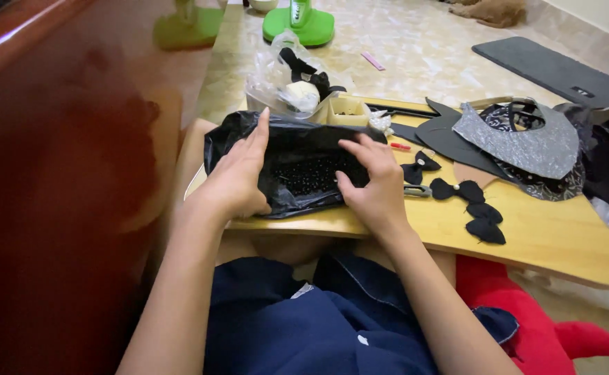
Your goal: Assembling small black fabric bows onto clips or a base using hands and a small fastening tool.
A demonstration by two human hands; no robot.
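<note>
Left hand [235, 177] grips the left side of a black plastic bag [297, 146], fingers flat along its edge, clamped on it. Bag lies on the wooden table [561, 239], mouth held open, small dark beads [315, 175] inside. Right hand [374, 184] pinches the bag's right rim, thumb inside the opening. Behind the bag: clear bag [294, 76] and small box [347, 110]. Right of the hands: black bows [467, 205], then grey fabric piece [519, 142].
</note>
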